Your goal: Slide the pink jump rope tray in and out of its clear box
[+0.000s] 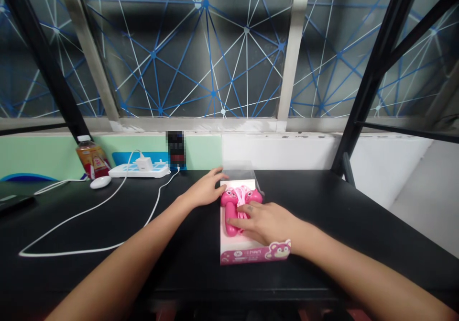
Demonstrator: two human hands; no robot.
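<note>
A pink jump rope (231, 215) with bear-head handles and a bundled pale pink cord lies in a shallow white-and-pink box (229, 256). The box has a cartoon bear on its near edge. My right hand (268, 220) rests over the rope from the right, fingers stretched across the handle and cord; some fingers are hidden beneath. My left hand (206, 187) is at the far left corner of the box, its fingers apart, near a clear plastic cover (238, 171) that stands behind the box.
Along the wall stand a drink bottle (93, 158) and a white power strip (124, 170) with a charger (144, 163). A white oval object (101, 182) lies before them. White cables (71, 253) loop over the black table (322, 215). Black frame posts (366, 82) rise at both sides.
</note>
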